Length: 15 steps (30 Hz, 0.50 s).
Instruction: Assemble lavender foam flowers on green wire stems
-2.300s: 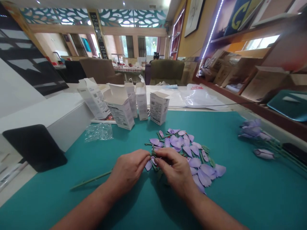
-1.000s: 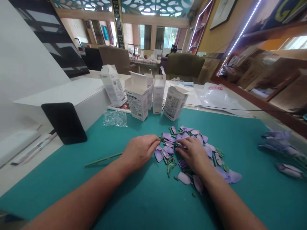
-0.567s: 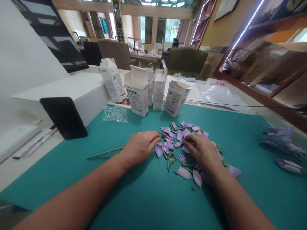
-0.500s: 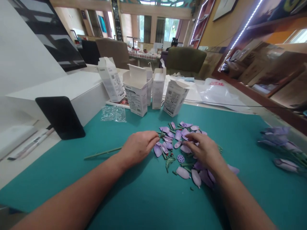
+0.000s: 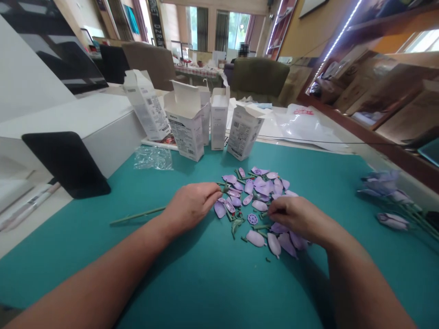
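Observation:
A long green flower stem (image 5: 137,216) lies across my left hand (image 5: 194,203), whose fingers are closed round it, with its tip showing past the fingertips. My right hand (image 5: 291,214) is at the right side of a pile of lilac petal pieces (image 5: 262,186). Its thumb and fingers are pinched together low over the pile; what they hold, if anything, is hidden. Close to the right fingertips lies a round purple openwork piece (image 5: 253,219). A curled green leaf piece (image 5: 236,225) and short green stem pieces (image 5: 261,227) lie between the hands.
Several opened white boxes (image 5: 187,135) stand behind the pile, with crumpled clear plastic (image 5: 153,158) beside them. A black tablet-like panel (image 5: 66,164) leans at the left. Purple artificial flowers (image 5: 380,185) lie at the right on the green mat (image 5: 192,278). A person (image 5: 243,50) sits far back.
My right hand has moved down and nearer within the pile, and its fingers have closed into a pinch. My left hand still holds the stem. The view has shifted slightly.

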Tool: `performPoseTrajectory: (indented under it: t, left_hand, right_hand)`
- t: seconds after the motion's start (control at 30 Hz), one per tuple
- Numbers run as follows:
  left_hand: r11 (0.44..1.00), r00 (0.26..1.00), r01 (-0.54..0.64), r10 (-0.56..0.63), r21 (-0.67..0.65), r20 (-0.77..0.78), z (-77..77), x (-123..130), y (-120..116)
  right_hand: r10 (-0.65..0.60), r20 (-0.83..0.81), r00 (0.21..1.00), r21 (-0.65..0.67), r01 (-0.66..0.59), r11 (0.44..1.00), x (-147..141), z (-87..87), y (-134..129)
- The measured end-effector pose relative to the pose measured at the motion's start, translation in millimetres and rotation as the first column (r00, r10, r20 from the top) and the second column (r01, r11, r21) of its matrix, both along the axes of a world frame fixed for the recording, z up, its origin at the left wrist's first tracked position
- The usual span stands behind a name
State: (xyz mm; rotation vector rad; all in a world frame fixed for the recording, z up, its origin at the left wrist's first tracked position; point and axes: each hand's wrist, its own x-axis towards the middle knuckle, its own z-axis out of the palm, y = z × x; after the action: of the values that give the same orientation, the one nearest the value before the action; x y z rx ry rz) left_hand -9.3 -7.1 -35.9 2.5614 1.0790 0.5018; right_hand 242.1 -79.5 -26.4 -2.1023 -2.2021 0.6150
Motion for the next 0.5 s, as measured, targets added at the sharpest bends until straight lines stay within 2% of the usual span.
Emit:
performPoseTrajectory:
  t: [0.27, 0.37, 0.5]
  left_hand:
    - [1.000, 0.999, 0.031, -0.031, 0.002, -0.012, -0.9, 1, 0]
    - [0.999, 0.999, 0.046, -0.046, -0.001, -0.017, -1.7, 1, 0]
    - [0.999, 0.998, 0.050, -0.050, 0.002, -0.036, -2.1, 2, -1]
  right_hand:
    - [0.102, 0.051, 0.993, -0.032, -0.100, 0.994, -19, -6.6, 2]
    - [0.128, 0.085, 0.988, -0.003, -0.128, 0.992, -17, -14.0, 3]
    - [0.164, 0.053, 0.985, 0.082, -0.168, 0.982, -12, -25.4, 5]
